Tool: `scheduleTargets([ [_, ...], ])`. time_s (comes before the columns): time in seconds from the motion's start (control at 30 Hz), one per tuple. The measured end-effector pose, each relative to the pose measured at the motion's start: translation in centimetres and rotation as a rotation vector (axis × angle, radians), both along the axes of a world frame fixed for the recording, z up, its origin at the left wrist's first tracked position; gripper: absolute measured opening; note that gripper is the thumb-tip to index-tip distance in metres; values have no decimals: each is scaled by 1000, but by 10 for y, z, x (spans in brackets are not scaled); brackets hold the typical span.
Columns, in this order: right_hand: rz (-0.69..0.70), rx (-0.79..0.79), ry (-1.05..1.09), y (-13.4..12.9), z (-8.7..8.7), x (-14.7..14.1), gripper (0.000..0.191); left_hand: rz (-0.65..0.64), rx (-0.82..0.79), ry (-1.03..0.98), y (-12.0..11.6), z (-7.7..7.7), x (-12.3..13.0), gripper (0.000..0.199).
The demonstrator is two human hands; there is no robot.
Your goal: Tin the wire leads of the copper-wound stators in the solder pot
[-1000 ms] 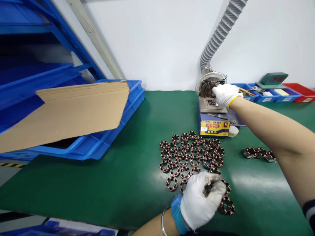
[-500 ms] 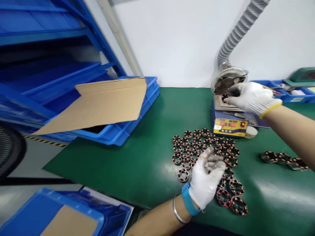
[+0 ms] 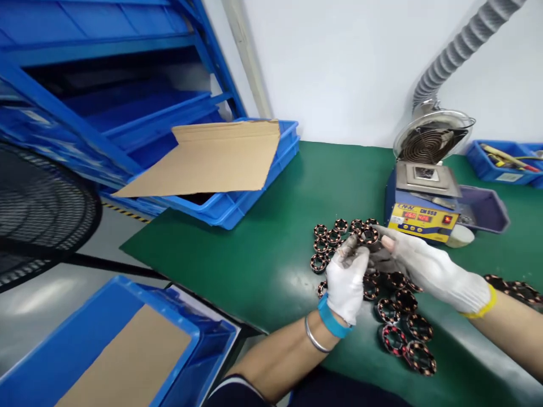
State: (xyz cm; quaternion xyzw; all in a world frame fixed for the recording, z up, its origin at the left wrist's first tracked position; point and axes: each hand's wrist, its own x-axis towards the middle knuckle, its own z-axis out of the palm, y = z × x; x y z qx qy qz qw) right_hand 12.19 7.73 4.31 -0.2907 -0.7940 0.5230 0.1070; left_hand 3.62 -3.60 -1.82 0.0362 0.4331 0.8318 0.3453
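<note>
Yellow is being shown by the front panel [image 3: 424, 222] of a heating unit [image 3: 426, 180] on the green table [image 3: 275, 271]. "CM 55" is being displayed there, its last character being too blurred to read. Red digits [image 3: 418, 216] are being lit in 2 windows, the left seemingly reading 260 and the right 426. Beside them, a white label [image 3: 397, 220] is being borne by the panel, its print being too small to make out. In front of the unit, 1 copper-wound ring [image 3: 370, 244] is being held up over the other rings [image 3: 388, 321]. It is being pinched by the grip of the right hand [image 3: 418, 260], between thumb and fingers. At the ring's left side, the left hand [image 3: 348, 280] is being held close with fingers curled; whether its grip is also being pressed onto the ring cannot be told. Toward the table's front edge, 1 red-wound ring [image 3: 385, 343] is being flanked by copper ones.
</note>
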Motion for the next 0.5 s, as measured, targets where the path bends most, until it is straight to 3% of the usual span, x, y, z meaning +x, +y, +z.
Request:
scheduleTargets([
  [0.23,-161,-435,-190,13,10,-7,32,-113,-38,7,-7,-13,1,53],
  [0.33,-98,-514,-144,18,11,-4,44,-143,-36,0,-8,-9,3,57],
  [0.43,-27,-437,-73,36,17,-1,61,-178,-58,19,-9,-2,7,57],
  [0.5,-97,-222,-105,60,24,0,55,-238,-80,33,-11,3,10,56],
])
